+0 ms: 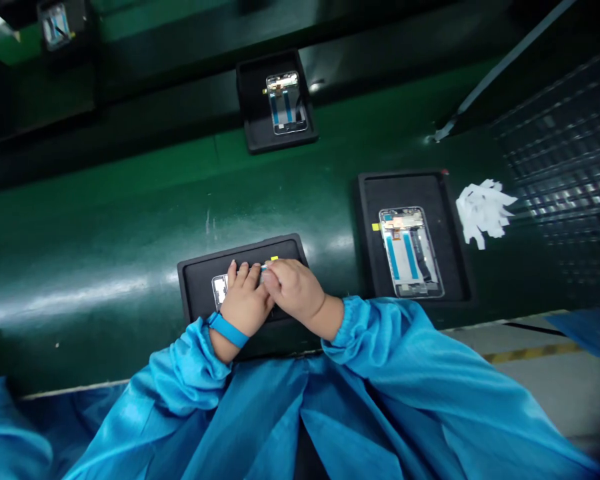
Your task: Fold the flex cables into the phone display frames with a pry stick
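— Where are the hands?

— Both rest on the near tray (195,283), a black one lying on the green counter (105,220). The left hand (244,301) lies flat with fingers stretched over a phone frame (220,288) that sits in the tray. The right hand (295,290) is curled beside it, touching the left, knuckles up.

— Is either one gripping the frame?

— The left presses down on it, fingers spread, not closed around it. The right looks pinched on something small at the frame's top edge, but the fingertips are hidden, so I cannot tell what it has, if anything.

— How much of the frame shows?

— Only its left end, pale and shiny, poking out from under the left hand. A little yellow tab (275,258) shows just above the right knuckles.

— What else is around?

— A second tray (410,190) to the right holds another frame (410,252) with two blue strips. Just beside it lies a heap of white paper scraps (483,210). A third tray (253,120) with a frame (286,102) sits farther back. The left wrist wears a blue band (229,329), and both arms are in blue sleeves (405,373).
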The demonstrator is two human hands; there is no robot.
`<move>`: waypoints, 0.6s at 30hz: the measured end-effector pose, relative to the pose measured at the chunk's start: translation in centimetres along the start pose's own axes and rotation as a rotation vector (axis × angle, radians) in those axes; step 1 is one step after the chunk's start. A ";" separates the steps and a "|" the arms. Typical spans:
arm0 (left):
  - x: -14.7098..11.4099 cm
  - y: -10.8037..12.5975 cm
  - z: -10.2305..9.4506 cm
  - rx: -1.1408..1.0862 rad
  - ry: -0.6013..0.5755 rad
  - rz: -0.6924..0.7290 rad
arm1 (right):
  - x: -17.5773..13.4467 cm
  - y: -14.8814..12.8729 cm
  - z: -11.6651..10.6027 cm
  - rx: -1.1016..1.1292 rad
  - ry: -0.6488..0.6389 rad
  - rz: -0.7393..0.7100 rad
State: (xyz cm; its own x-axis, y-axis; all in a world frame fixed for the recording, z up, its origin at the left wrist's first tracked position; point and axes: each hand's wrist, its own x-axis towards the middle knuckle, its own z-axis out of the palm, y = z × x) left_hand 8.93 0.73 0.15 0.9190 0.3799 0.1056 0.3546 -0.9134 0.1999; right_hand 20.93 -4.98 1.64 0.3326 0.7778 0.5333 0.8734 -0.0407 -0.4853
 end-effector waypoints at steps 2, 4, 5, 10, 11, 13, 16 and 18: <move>0.1 0.0 0.3 -0.011 -0.023 -0.014 | 0.1 0.0 0.4 -0.029 0.000 -0.037; 0.4 0.1 0.2 -0.037 -0.050 -0.042 | 0.0 0.1 0.8 -0.006 0.015 -0.031; 0.5 0.0 0.0 -0.062 -0.062 -0.049 | -0.1 0.2 0.9 0.030 0.017 0.007; -0.5 -2.5 -2.7 -0.167 0.006 -0.336 | 0.0 0.9 0.5 0.388 0.074 0.662; -1.2 -3.2 -3.3 -0.145 0.019 -0.492 | 0.1 1.1 0.4 0.470 0.122 0.801; -2.9 -4.6 -4.4 -0.109 -0.021 -0.767 | 0.3 1.5 0.0 0.558 0.230 0.989; -5.4 -5.6 -5.6 -0.157 -0.140 -0.960 | 0.7 1.8 -0.4 0.554 0.321 1.114; -6.7 -5.9 -6.0 -0.215 -0.194 -1.073 | 1.0 1.6 -0.5 0.592 0.326 1.166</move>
State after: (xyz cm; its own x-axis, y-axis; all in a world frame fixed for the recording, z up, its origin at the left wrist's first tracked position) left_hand -0.40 4.47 4.12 0.1715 0.9114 -0.3742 0.9621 -0.0731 0.2628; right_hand 22.85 -4.60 1.67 0.9115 0.2888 -0.2928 -0.2301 -0.2318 -0.9451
